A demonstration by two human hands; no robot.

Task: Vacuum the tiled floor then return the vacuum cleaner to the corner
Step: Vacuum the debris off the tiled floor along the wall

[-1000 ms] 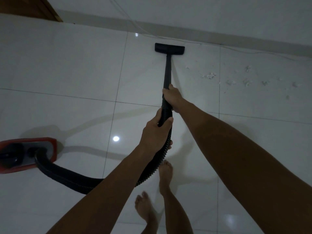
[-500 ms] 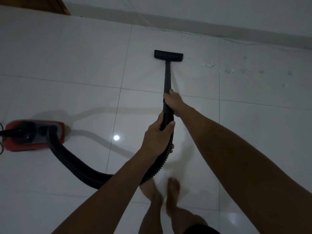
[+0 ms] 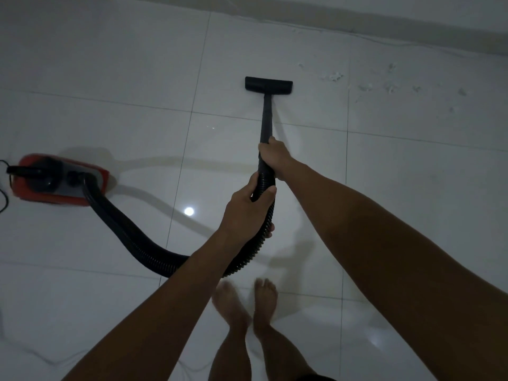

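A red canister vacuum cleaner (image 3: 59, 182) sits on the white tiled floor (image 3: 110, 78) at the left. Its black ribbed hose (image 3: 132, 237) curves along the floor and rises to my hands. My left hand (image 3: 247, 213) grips the hose just below the wand. My right hand (image 3: 273, 156) grips the black wand (image 3: 267, 119) higher up. The flat black nozzle head (image 3: 268, 85) rests on the floor ahead, short of the wall. White debris bits (image 3: 334, 77) lie scattered to the nozzle's right.
A grey skirting and wall (image 3: 384, 26) run across the top. A thin cord (image 3: 357, 37) lies along the wall's foot. A black power cord (image 3: 4, 193) leaves the vacuum at the far left. My bare feet (image 3: 247, 303) stand below my hands.
The nozzle has been drawn back from the wall toward me. I have stepped backward, and the red vacuum body has slid rightward into fuller view.
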